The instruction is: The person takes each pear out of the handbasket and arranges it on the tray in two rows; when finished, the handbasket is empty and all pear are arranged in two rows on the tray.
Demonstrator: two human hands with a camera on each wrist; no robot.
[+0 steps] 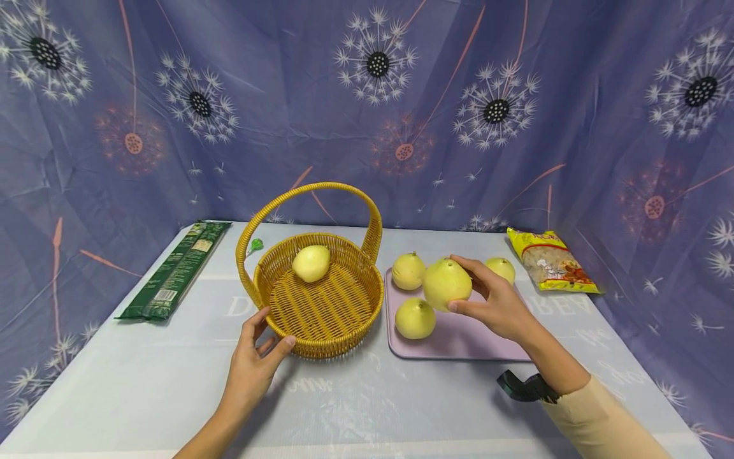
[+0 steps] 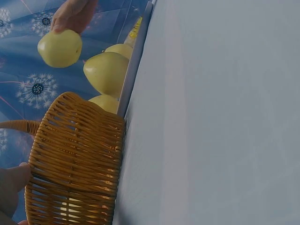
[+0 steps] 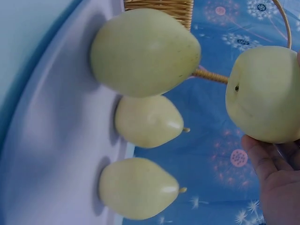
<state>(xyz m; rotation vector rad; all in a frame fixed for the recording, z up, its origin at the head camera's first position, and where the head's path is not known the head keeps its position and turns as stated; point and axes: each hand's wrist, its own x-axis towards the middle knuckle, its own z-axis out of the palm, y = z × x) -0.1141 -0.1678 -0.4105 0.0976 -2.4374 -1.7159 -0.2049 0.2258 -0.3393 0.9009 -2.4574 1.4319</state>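
My right hand (image 1: 497,303) holds a yellow-green pear (image 1: 446,284) above the left part of a pale pink tray (image 1: 464,341), fingers and thumb on its sides. Under and beside it on the tray are more pears: one at the back (image 1: 408,271), one in front (image 1: 415,319), and another (image 1: 500,270) partly behind the right hand. My left hand (image 1: 250,363) grips the front left rim of a yellow woven basket (image 1: 321,347) with thumb and fingers; the left wrist view shows the thumb (image 2: 18,177) against the wicker. Inside the basket rests one pear (image 1: 311,263).
A long green packet (image 1: 174,271) lies at the table's left edge. A yellow food bag (image 1: 552,261) lies at the back right. Behind the basket's handle (image 1: 321,186) is a small green object (image 1: 256,245). Dandelion-patterned cloth (image 1: 287,95) hangs around the table.
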